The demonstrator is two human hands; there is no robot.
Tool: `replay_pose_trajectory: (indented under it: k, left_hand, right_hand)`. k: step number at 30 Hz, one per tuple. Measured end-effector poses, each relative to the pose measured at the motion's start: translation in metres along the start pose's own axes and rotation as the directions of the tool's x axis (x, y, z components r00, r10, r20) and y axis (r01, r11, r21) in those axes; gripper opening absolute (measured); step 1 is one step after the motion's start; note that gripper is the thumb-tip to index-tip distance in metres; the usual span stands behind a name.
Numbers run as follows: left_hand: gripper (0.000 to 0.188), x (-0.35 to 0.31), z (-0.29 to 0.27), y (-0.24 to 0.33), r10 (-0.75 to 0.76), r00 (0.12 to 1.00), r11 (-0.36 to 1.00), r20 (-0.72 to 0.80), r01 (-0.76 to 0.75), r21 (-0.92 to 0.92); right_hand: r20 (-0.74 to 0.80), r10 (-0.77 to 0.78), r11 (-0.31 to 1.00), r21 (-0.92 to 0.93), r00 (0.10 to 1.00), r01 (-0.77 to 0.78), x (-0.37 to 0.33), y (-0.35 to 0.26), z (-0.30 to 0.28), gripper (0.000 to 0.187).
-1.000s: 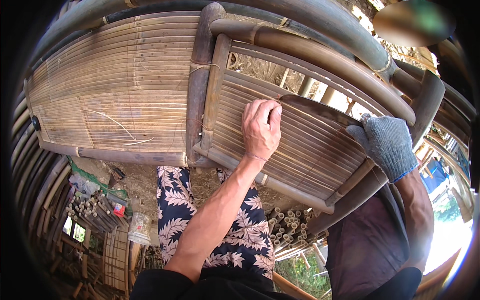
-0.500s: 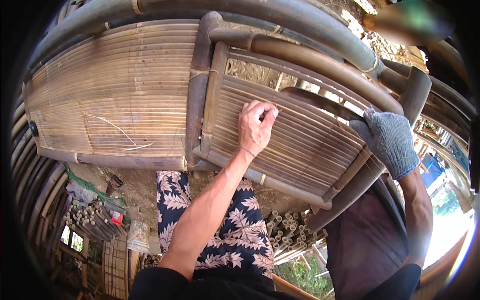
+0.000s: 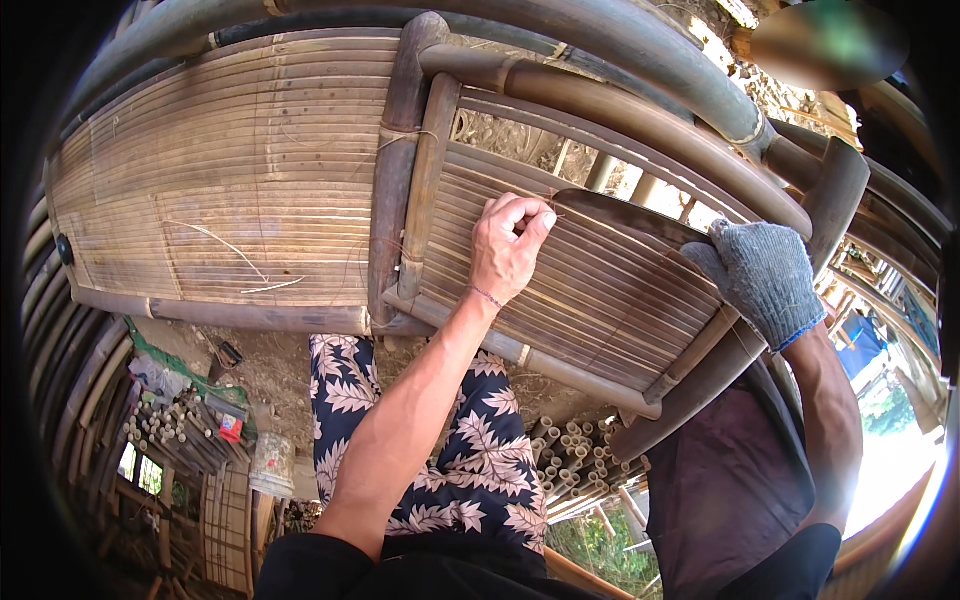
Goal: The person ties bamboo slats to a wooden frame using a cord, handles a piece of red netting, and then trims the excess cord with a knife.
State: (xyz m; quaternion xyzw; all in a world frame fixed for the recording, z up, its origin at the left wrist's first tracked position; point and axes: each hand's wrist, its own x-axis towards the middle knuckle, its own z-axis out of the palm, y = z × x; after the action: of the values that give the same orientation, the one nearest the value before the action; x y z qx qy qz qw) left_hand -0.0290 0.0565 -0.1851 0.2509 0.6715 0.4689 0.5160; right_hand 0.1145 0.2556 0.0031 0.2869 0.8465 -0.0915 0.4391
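My bare left hand (image 3: 508, 250) is closed in a pinch over the small bamboo slat panel (image 3: 610, 300). A thin reddish-brown wire (image 3: 553, 196) sticks out by its thumb. My right hand (image 3: 768, 280), in a grey knitted glove, is closed around the handle of a long dark-bladed knife (image 3: 630, 214); the glove hides the handle. The blade lies low over the panel's far side, pointing left. Its tip is right beside the wire end, but I cannot tell whether they touch.
At left, a larger slatted bamboo surface (image 3: 230, 180) carries a loose pale strip (image 3: 225, 243). Thick bamboo poles (image 3: 640, 60) frame the far side. Cut bamboo lengths (image 3: 575, 455) lie below, with a whitish bucket (image 3: 272, 465) at lower left. Dark cloth (image 3: 730, 480) hangs near my right arm.
The knife has moved left, bringing its tip to the wire by my left thumb. My left hand stays pinched in nearly the same place, and the view has shifted slightly.
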Motion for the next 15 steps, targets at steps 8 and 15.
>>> replay_pose_trajectory:
  k: [8,15]
  left_hand:
    - [0.026,-0.004,-0.008,0.004,-0.04,0.992,0.997,0.122,0.048,-0.066]
    - [0.035,-0.017,-0.016,0.014,0.12,0.976,0.909,0.182,-0.181,0.374]
  right_hand:
    - [0.071,-0.026,1.0,-0.002,0.997,0.026,-0.002,0.0,-0.002,0.048]
    - [-0.013,0.14,0.984,0.111,0.99,-0.138,-0.053,0.044,-0.043,0.038]
